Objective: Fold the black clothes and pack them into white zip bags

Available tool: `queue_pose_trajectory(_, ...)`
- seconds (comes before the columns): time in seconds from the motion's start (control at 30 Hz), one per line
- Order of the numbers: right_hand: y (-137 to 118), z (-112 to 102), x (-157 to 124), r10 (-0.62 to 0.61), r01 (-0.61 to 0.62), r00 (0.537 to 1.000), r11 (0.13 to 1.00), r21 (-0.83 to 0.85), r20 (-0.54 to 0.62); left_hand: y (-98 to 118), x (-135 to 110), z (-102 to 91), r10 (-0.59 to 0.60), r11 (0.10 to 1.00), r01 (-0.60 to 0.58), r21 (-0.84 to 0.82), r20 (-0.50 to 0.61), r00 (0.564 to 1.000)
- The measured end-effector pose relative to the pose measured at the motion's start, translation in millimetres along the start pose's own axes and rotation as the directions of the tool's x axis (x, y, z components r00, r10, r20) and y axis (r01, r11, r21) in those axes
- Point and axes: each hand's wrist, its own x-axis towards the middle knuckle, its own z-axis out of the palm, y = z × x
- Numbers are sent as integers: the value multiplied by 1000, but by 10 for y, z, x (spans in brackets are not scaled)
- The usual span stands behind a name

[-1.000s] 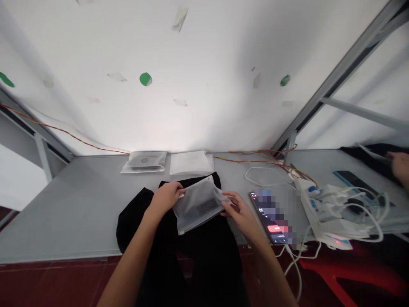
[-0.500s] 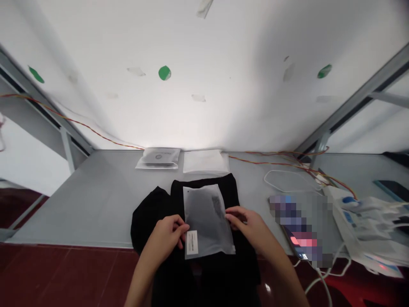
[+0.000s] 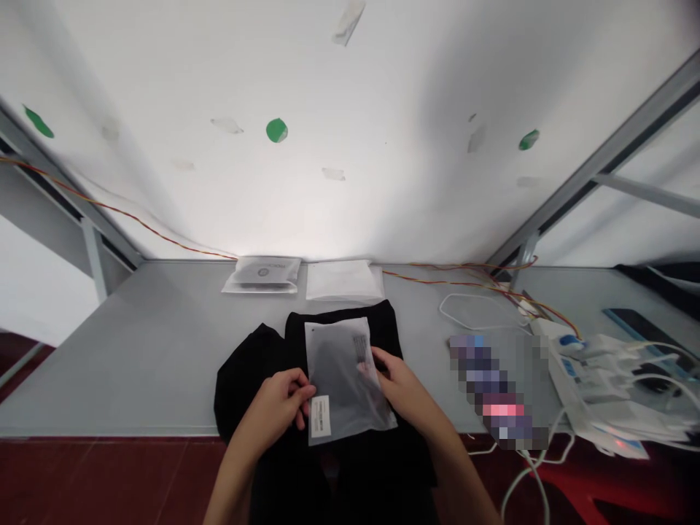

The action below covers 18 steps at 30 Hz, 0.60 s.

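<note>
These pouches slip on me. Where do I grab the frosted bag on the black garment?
Probably pinch the frosted bag by its long edges from either side, like the left hand and right hand; flat on the black garment, only edges offer grip.

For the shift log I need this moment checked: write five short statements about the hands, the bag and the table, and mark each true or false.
1. The left hand and the right hand both hold the frosted plastic bag. True.
2. The bag sits over a black garment. True.
3. The bag's white label is at its far end. False: it sits at the near left corner, by the left hand.
4. The power strip lies left of the garment. False: it is on the right side of the table.
5. Two flat packets lie at the back by the wall. True.
</note>
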Motion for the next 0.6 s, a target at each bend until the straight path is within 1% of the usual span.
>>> queue_pose_trajectory(0.07,-39,28,20,-26,23,996,999,28,87,7,1,-10,8,1000,-8,2,3,1000)
queue_pose_trajectory(0.1,-60,10,11,-15,13,995,1000,26,99,4,-5,-31,25,1000,-25,12,-14,1000)
queue_pose_trajectory(0.13,-79,-34,-15,9,-9,997,1000,1,75,-2,-16,-67,51,998,-49,33,-47,998)
queue_pose_trajectory(0.2,-94,-189,-122,62,-65,997,995,-74,-44,-14,-55,-188,112,989,-96,111,-148,983)
queue_pose_trajectory(0.27,-76,-385,-283,103,-121,983,986,-118,-152,-14,-104,-358,144,975,-101,199,-214,966)
queue_pose_trajectory(0.3,-57,-476,-370,122,-144,979,982,-123,-165,-7,-127,-449,137,969,-86,232,-215,967)
queue_pose_trajectory(0.33,-38,-552,-452,137,-158,979,978,-134,-153,5,-148,-535,119,965,-65,253,-204,972)
queue_pose_trajectory(0.37,-24,-609,-523,143,-165,981,973,-163,-134,20,-168,-612,98,963,-44,267,-191,977)
queue_pose_trajectory(0.4,-21,-646,-576,133,-162,981,963,-217,-139,36,-188,-674,80,960,-26,278,-186,979)
queue_pose_trajectory(0.43,-35,-663,-605,101,-150,979,945,-291,-177,52,-212,-720,69,958,-9,286,-201,977)
queue_pose_trajectory(0.47,-69,-661,-606,43,-132,970,917,-375,-238,65,-241,-748,63,957,4,288,-223,973)
queue_pose_trajectory(0.53,-199,-607,-511,-126,-87,927,844,-530,-354,71,-316,-749,51,959,27,280,-266,963)
queue_pose_trajectory(0.57,-285,-556,-414,-206,-54,908,806,-590,-365,61,-359,-726,36,963,40,268,-275,961)
queue_pose_trajectory(0.6,-374,-491,-286,-271,-3,904,770,-638,-331,41,-403,-690,18,967,54,249,-279,960)
